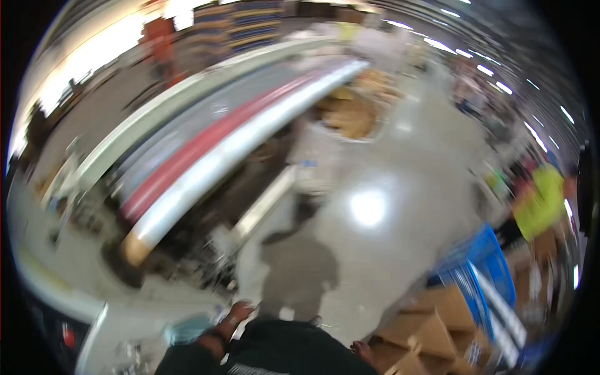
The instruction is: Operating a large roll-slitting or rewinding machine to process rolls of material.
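My left hand [240,310] is low in the picture, in front of my dark shirt. Motion smears its fingers, and I cannot make out anything in it. Beside that forearm lies a pale teal item [186,329], too blurred to name. At the lower edge my right hand [360,350] shows only in part, next to open cardboard boxes [431,334]; its fingers are unclear. Ahead on the left stretches a long machine with a white roll [244,147] and a red roll [206,145] lying side by side.
A blue basket [494,262] stands behind the boxes on the right, near a person in a yellow-green top [540,203]. Grey floor [381,250] runs ahead between the machine and the right side. A round bin [350,119] of brown material stands beyond the rolls.
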`<state>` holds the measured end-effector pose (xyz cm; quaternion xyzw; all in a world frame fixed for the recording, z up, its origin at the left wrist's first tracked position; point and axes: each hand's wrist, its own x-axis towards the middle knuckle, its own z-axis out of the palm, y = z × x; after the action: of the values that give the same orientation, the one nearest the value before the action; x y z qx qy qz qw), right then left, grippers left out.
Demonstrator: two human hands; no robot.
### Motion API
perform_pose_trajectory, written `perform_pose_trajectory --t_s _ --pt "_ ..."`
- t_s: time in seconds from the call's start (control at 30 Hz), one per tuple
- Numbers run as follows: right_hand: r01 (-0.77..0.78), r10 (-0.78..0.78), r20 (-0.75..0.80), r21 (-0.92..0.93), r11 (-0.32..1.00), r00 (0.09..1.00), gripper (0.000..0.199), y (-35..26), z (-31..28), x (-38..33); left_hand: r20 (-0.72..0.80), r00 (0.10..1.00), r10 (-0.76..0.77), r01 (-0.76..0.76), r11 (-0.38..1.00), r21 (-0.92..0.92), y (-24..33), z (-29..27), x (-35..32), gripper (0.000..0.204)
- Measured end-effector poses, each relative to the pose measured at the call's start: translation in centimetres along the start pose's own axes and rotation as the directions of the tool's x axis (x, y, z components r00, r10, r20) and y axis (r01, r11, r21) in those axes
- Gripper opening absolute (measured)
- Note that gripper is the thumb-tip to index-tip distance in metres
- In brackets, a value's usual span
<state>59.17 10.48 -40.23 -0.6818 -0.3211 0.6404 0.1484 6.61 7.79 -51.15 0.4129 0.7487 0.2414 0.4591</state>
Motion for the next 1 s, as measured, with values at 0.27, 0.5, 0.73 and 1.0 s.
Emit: perform_pose_trajectory --t_s 0.27,0.5,0.73,1.0 --pt "0.348 -0.417 0.019 -0.585 0.733 0.909 0.033 -3.6 2.1 0.6 0.454 0.872 0.183 -0.099 0.974 -0.203 -2.8 -2.4 11.4 0.018" --pt "0.299 -0.405 -0.153 -0.456 0.838 0.902 0.037 1.2 2.4 0.8 0.520 0.698 0.492 -0.716 0.460 0.526 -4.1 -4.3 4.4 0.026" --pt "0.403 -0.533 -0.014 -0.638 0.656 0.846 0.044 4.7 2.3 0.5 0.454 0.749 0.482 -0.412 0.876 -0.250 2.3 -4.6 4.1 0.025" --pt "0.267 -0.367 -0.119 -0.489 0.831 0.923 0.043 1.9 2.2 -1.2 0.521 0.402 0.753 -0.819 0.042 0.572 1.8 -5.7 3.3 0.021"
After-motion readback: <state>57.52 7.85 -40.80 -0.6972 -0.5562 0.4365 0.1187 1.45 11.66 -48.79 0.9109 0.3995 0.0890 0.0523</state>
